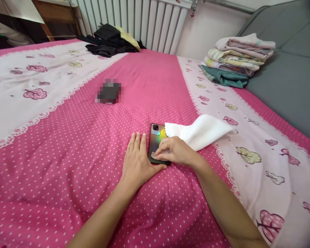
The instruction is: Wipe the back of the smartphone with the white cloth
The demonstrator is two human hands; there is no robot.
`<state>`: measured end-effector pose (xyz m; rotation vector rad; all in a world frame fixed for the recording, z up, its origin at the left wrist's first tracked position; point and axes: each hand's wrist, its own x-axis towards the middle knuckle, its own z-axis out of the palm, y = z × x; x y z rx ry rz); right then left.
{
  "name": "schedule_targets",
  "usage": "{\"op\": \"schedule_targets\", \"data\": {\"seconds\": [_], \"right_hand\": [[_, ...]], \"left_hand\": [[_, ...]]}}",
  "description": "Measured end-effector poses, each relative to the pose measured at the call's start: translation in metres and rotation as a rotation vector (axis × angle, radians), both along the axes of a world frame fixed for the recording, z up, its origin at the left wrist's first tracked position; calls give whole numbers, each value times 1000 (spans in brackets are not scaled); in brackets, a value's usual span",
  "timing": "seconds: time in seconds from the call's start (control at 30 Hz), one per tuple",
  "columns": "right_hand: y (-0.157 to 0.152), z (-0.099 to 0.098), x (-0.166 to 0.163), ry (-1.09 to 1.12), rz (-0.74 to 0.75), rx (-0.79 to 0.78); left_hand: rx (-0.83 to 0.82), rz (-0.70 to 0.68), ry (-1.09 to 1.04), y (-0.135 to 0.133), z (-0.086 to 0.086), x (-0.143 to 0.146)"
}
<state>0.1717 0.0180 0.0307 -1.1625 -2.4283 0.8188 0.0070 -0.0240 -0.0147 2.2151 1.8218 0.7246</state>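
A smartphone (156,139) lies face down on the pink dotted bedspread (93,144), its shiny back and camera showing. My left hand (136,162) lies flat on the bed beside the phone's left edge, fingers stretched and together, thumb under the phone's near end. My right hand (174,151) rests on the phone's lower part with fingers curled, fingertips pressing on its near corner. A white cloth (201,132) lies just right of the phone, partly under my right hand.
A blurred dark object (109,91) sits farther up the bed. Dark clothes (111,41) are heaped by the radiator. A stack of folded laundry (237,58) stands at the far right beside a grey headboard (286,79).
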Motion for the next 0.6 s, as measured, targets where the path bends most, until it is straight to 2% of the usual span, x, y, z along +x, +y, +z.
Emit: {"op": "schedule_targets", "data": {"seconds": [0.17, 0.27, 0.4, 0.53, 0.6], "right_hand": [[10, -21, -14, -44, -216, 320], [16, -30, -18, -88, -289, 441], [21, -32, -19, -153, -325, 504], [19, -28, -19, -138, -279, 444], [15, -23, -18, -95, -206, 386]], "left_hand": [[-79, -32, -126, 5, 5, -5], [-192, -46, -385, 15, 16, -17], [-288, -6, -881, 21, 50, -37], [-233, 36, -961, -6, 93, -48], [-169, 25, -942, -29, 106, -54]]}}
